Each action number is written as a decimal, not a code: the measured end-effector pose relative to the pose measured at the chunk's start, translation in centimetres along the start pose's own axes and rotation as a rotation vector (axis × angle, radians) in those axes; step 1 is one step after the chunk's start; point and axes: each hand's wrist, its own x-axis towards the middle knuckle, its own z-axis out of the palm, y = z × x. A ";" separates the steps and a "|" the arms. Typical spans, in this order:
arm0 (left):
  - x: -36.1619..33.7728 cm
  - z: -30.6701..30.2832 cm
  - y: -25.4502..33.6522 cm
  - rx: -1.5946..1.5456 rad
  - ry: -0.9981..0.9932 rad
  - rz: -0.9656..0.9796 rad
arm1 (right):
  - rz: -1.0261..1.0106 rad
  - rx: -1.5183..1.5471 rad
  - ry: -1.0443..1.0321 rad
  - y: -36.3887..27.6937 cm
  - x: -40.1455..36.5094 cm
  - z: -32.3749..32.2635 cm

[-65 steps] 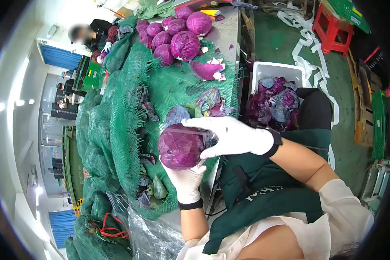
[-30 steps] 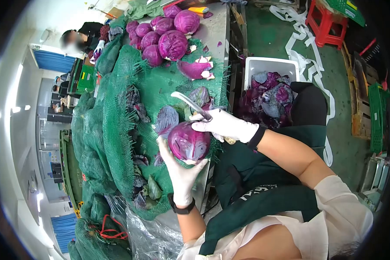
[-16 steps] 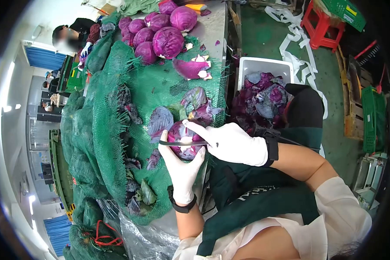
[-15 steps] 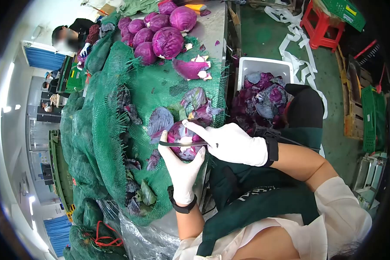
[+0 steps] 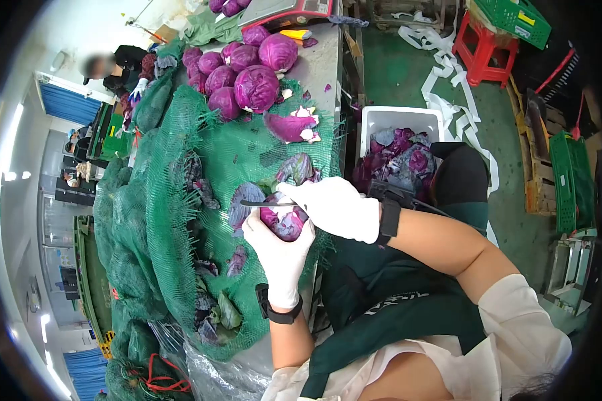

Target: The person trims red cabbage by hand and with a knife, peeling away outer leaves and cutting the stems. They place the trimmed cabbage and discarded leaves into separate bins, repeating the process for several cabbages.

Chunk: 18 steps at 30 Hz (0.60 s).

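Note:
A red cabbage (image 5: 286,226) with a pale cut stem end rests on the green mesh, steadied by my white-gloved left hand (image 5: 277,250), whose thumb and fingers wrap around its near side. My right hand (image 5: 338,206), also gloved, is closed on a knife (image 5: 264,204); its handle is hidden in my grip. The dark blade lies across the cabbage's upper side, close to the pale stem. Loose outer leaves (image 5: 241,200) lie beside the cabbage, and another leaf (image 5: 299,168) is above it. A torn purple piece (image 5: 292,125) with white stubs sits farther up the mesh.
Whole red cabbages (image 5: 256,88) are piled at the table's far end near a scale (image 5: 287,9). A white bin (image 5: 403,116) of leaves stands right of the table. Filled green mesh sacks (image 5: 134,234) line the left. Another person (image 5: 124,70) works at upper left.
The knife has shifted from across the middle of the cabbage toward its upper side, with my right hand moving up slightly. My left hand still holds the cabbage. The view has tilted a little.

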 end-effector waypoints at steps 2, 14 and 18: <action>0.4 0.3 -0.1 0.019 0.016 0.016 | 0.051 0.113 0.030 -0.1 0.9 -0.1; -1.8 -0.3 -0.3 -0.069 0.000 0.158 | 0.175 -0.116 0.152 9.1 3.2 -4.2; -2.4 -1.1 -1.2 -0.281 -0.101 0.027 | 0.126 0.176 -0.080 4.0 0.5 -4.0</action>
